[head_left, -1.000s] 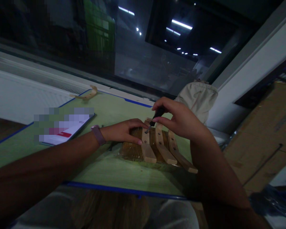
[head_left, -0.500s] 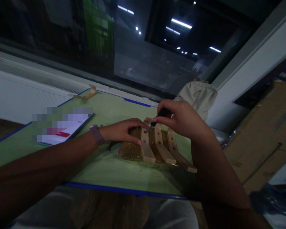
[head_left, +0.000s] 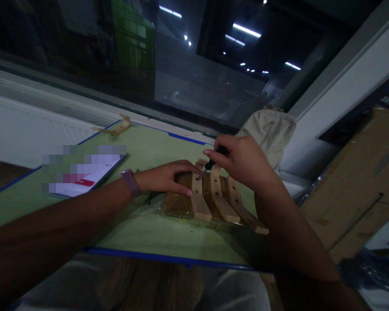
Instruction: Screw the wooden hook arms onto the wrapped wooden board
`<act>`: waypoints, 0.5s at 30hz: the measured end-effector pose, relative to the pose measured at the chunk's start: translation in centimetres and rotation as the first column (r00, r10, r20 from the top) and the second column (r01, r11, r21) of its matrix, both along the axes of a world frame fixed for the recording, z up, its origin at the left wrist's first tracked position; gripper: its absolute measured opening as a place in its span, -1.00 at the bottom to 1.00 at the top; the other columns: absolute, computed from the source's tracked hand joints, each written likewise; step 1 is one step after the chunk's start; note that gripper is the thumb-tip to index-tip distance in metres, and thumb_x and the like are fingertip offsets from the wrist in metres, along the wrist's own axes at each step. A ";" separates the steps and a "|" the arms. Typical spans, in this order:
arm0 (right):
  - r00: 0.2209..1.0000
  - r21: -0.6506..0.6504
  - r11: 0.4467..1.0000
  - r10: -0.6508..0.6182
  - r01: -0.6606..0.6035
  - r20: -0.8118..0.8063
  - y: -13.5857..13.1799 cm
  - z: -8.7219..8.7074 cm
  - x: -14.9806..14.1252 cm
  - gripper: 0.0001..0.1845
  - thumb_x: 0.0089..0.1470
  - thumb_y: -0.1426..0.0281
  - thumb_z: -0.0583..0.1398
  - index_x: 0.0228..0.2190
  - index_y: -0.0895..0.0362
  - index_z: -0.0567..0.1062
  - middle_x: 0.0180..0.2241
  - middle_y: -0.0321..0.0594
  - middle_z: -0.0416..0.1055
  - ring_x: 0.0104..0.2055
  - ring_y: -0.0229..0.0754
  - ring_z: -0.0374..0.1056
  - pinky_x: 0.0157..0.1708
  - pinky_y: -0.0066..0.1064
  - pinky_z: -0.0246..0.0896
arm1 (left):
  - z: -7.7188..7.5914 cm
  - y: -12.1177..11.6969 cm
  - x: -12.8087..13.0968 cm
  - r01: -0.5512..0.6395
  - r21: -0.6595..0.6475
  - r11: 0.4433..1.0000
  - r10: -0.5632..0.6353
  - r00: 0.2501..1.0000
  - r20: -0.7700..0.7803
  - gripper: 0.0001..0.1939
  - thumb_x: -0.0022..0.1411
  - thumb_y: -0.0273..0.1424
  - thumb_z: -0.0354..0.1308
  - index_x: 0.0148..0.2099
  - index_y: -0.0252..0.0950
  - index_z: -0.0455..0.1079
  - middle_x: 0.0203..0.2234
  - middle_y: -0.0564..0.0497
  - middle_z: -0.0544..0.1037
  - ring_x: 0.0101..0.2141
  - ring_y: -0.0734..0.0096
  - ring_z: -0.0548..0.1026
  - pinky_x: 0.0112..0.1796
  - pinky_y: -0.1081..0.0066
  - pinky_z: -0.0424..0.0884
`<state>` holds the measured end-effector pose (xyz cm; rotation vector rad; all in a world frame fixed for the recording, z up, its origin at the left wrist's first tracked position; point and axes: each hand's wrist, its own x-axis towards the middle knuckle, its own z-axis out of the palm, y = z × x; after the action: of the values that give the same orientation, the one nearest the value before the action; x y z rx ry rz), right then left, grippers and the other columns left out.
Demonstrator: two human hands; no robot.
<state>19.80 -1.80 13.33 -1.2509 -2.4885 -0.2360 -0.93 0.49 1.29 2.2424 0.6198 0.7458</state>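
A wooden piece (head_left: 214, 201) made of three pale slats on a darker brown base lies on the green table (head_left: 155, 233). My left hand (head_left: 165, 178) rests on its left part, fingers stretched flat and pressing it down. My right hand (head_left: 243, 162) is closed around a small black-handled screwdriver (head_left: 210, 165), whose metal tip touches the top of the leftmost slat. A purple band sits on my left wrist.
A booklet (head_left: 84, 177) lies at the table's left. A curved wooden part (head_left: 116, 128) rests by the far edge. A beige cloth bag (head_left: 269, 129) stands behind my right hand, cardboard boxes (head_left: 359, 181) at right. Dark window glass runs along the back.
My right hand has turned slightly on the screwdriver and shifted a little upward. The left hand and the wooden piece stay put.
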 end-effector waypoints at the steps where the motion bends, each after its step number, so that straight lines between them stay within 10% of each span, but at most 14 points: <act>1: 1.000 0.005 1.000 -0.011 0.011 0.023 -0.1 0.0 -0.1 -0.65 0.19 0.14 0.14 -0.45 0.14 0.47 -0.57 -0.26 0.39 -0.52 -0.25 0.25 -0.47 -0.41 -0.07 | 0.0 0.0 0.0 -0.001 -0.002 1.000 0.001 1.000 -0.003 -0.42 0.11 -0.25 0.34 0.17 -0.16 0.32 0.11 -0.09 0.38 0.17 0.18 0.31 0.20 0.13 0.16; 9: 0.962 -0.164 0.948 0.273 -0.273 -0.026 0.0 0.2 1.4 -0.65 0.20 0.38 0.09 0.01 0.21 0.38 -0.07 0.02 0.44 -0.11 -0.08 0.38 -0.15 -0.28 0.24 | 0.1 -0.1 0.0 0.000 0.005 1.000 0.000 1.000 -0.004 -0.42 0.11 -0.24 0.33 0.17 -0.19 0.32 0.08 -0.11 0.40 0.14 0.17 0.34 0.17 0.14 0.20; 15: 0.894 -0.226 0.868 0.405 -0.442 -0.190 0.4 0.3 1.5 -0.65 0.13 0.55 0.13 -0.03 0.12 0.39 -0.15 -0.16 0.48 -0.15 -0.18 0.41 -0.14 -0.34 0.27 | 0.1 -0.1 0.0 -0.005 -0.015 1.000 0.005 1.000 0.012 -0.44 0.10 -0.26 0.34 0.15 -0.15 0.34 0.10 -0.08 0.39 0.16 0.18 0.33 0.19 0.12 0.18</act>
<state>21.27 -1.44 13.67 -0.7349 -2.6520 0.2939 -0.92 0.41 1.40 2.2218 0.6233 0.7535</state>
